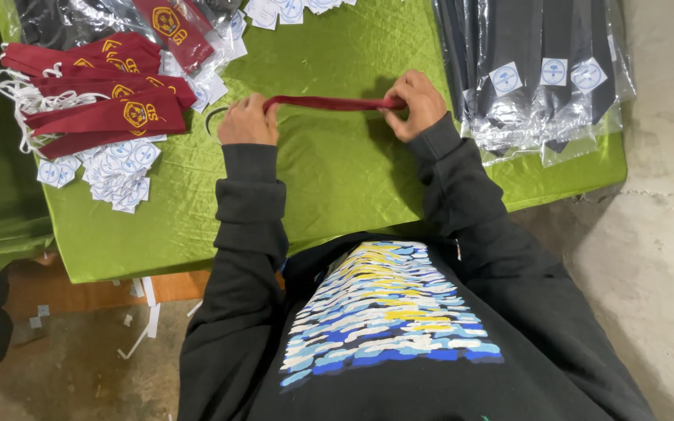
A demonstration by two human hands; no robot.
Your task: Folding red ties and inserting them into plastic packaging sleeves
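Head camera looks down on a table draped in green cloth [337,171], which fills the far half of the scene; its near edge runs just in front of the person's chest, and its right edge drops to a bare concrete floor [657,234]. At far right lies a stack of dark ties in clear bags [532,70], each with a small white label, overhanging toward the table's right edge. At far left sits a pile of maroon ties [95,93] with yellow crests and white elastic loops, and beside it, nearer, a heap of small white paper tags [115,175].

Between these piles the cloth is open, and there both hands hold a narrow maroon strip [333,102] stretched taut just above the cloth. Its long axis runs left to right, nearly level, ends pointing at the two piles.

Left hand [247,121] is closed in a fist round the strip's left end, knuckles up, forearm reaching straight away from the body. Right hand [415,101] pinches the right end between thumb and curled fingers, wrist bent inward, black sleeve angling in from the right.

Paper scraps [146,312] lie on the floor at near left.
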